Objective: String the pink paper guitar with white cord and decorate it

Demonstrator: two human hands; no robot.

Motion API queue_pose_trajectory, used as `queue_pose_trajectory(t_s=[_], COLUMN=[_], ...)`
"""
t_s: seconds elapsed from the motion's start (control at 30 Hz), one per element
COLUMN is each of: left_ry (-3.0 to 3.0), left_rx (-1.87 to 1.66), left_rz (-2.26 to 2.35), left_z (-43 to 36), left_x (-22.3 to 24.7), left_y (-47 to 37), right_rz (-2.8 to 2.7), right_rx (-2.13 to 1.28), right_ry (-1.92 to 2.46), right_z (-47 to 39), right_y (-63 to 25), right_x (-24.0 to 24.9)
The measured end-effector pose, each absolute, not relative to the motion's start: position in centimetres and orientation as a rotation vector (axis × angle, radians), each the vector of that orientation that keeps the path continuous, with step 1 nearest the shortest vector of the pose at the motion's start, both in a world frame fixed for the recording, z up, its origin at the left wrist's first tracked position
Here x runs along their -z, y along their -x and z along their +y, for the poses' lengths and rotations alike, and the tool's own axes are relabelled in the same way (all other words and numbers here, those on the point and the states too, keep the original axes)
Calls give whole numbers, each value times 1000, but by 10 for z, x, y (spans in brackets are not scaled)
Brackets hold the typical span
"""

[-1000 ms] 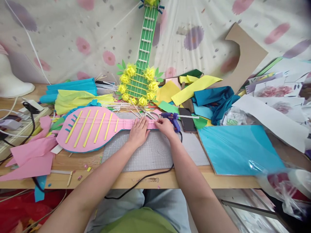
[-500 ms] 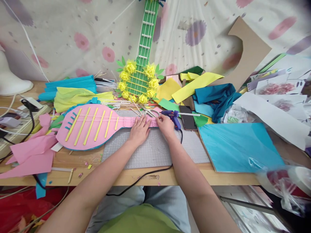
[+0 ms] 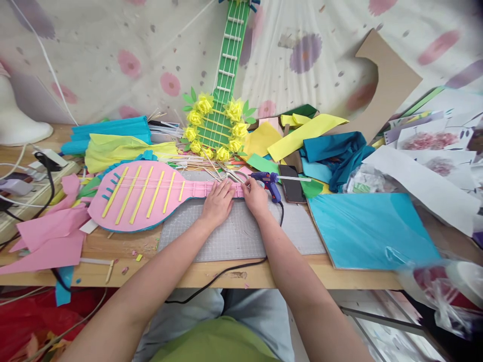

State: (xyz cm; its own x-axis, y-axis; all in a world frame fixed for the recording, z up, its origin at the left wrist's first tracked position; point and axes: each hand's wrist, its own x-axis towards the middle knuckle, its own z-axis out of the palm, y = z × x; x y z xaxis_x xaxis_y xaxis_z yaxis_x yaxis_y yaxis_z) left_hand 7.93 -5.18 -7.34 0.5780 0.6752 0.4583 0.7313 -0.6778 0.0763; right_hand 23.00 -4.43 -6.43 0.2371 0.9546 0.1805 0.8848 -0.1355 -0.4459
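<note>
A pink paper lute [image 3: 148,196] with yellow strips and thin white strings lies across the table, its neck pointing right. My left hand [image 3: 219,202] rests flat on the neck with fingers stretched out. At the neck's far right end, my right hand [image 3: 257,198] pinches with curled fingers; its fingertips hide the end of the neck and whatever bit of string is there. Just beyond both hands lie scissors [image 3: 237,175]. A blue glue gun [image 3: 272,185] with a white glue stick lies beside my right hand. Under the neck is a grey cutting mat [image 3: 226,239].
A green paper instrument [image 3: 226,80] with yellow flowers leans at the back. A phone [image 3: 293,185] and a blue sheet [image 3: 373,231] lie to the right. Pink paper scraps [image 3: 53,231] and a power strip [image 3: 62,173] are at left. The glue gun's black cord [image 3: 222,274] crosses the front edge.
The whole view has shifted very slightly. My left hand stays flat on the neck, and my right fingers remain pinched at its end, with the wrist turned a little.
</note>
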Motion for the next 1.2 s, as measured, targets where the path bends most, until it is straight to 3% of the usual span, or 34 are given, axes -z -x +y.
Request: queue_pose_trajectory(t_s=[0.67, 1.2], left_ry=[2793, 2768], left_rx=[799, 614], left_rz=[-1173, -1298], left_z=[-54, -54], left_x=[70, 75], left_y=[-70, -82], right_rz=[-1726, -1728], right_rx=[-328, -264], right_ry=[1968, 2027], right_z=[-50, -53], right_y=[-232, -230], right_x=[67, 67])
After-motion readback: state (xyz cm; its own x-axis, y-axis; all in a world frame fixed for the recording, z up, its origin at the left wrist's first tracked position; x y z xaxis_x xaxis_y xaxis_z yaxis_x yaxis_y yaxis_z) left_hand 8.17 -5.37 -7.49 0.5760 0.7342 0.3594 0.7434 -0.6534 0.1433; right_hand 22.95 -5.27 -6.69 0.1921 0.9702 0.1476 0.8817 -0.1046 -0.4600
